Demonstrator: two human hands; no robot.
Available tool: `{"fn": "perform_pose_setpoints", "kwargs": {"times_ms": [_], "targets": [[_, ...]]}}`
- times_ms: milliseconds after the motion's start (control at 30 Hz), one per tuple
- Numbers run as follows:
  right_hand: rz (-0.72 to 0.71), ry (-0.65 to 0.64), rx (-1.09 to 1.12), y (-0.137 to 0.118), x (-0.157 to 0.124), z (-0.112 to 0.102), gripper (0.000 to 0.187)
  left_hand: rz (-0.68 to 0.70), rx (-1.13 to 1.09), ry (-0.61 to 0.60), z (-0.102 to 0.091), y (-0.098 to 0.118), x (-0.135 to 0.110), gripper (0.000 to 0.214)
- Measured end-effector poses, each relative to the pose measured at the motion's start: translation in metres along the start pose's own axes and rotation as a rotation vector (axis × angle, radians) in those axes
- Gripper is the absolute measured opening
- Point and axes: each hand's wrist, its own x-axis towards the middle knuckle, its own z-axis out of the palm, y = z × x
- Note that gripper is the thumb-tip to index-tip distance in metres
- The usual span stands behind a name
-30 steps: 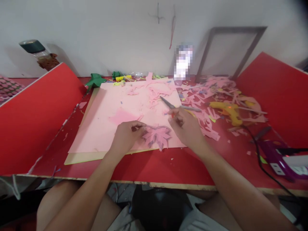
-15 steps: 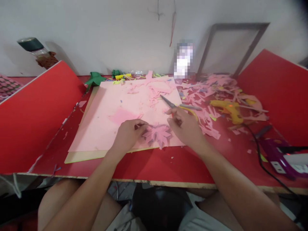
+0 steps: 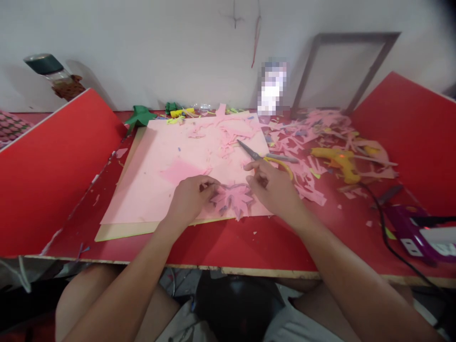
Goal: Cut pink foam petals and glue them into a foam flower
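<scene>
My left hand (image 3: 192,194) pinches the left edge of a pink flower-like cutout (image 3: 233,198) with pointed petals and dark outlines. The cutout lies at the front edge of a large pale pink sheet (image 3: 142,166). Just right of it is my right hand (image 3: 272,184), its fingers loosely bent and the thumb and index finger apart. Nothing shows between them. Scissors (image 3: 249,149) with yellow handles lie on the sheet just beyond the right hand, which partly hides them. A darker pink piece (image 3: 181,170) lies left of centre.
Pink scraps (image 3: 302,133) are heaped at the back right. A yellow glue gun (image 3: 340,164) lies on the right, its black cord running past a purple device (image 3: 413,235). Red side panels (image 3: 67,166) flank the red table (image 3: 242,242). A blurred-out bright patch (image 3: 272,90) is at the wall.
Both hands stay almost in place, and the cutout has barely shifted. The scissors have not moved.
</scene>
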Motion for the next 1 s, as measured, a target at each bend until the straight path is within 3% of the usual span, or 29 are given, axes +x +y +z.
{"fn": "perform_pose_setpoints", "kwargs": {"times_ms": [167,433,733,867,1000], "targets": [[-0.021,0.032,-0.025,0.002,-0.001,0.000,0.020,0.000,-0.039,0.016,-0.004,0.007,-0.001,0.018],[-0.156,0.034,-0.184,-0.010,-0.004,0.010,0.015,-0.072,-0.378,0.143,-0.008,0.019,-0.005,0.021],[-0.297,-0.007,-0.263,-0.020,-0.006,0.016,0.018,-0.085,-0.523,0.056,-0.007,0.029,-0.010,0.018],[-0.182,0.002,-0.111,-0.022,-0.004,0.017,0.012,-0.047,-0.461,0.054,-0.008,0.028,-0.011,0.021],[-0.027,0.017,0.079,-0.024,-0.003,0.019,0.010,0.062,-0.252,0.077,-0.011,0.029,-0.013,0.019]]}}
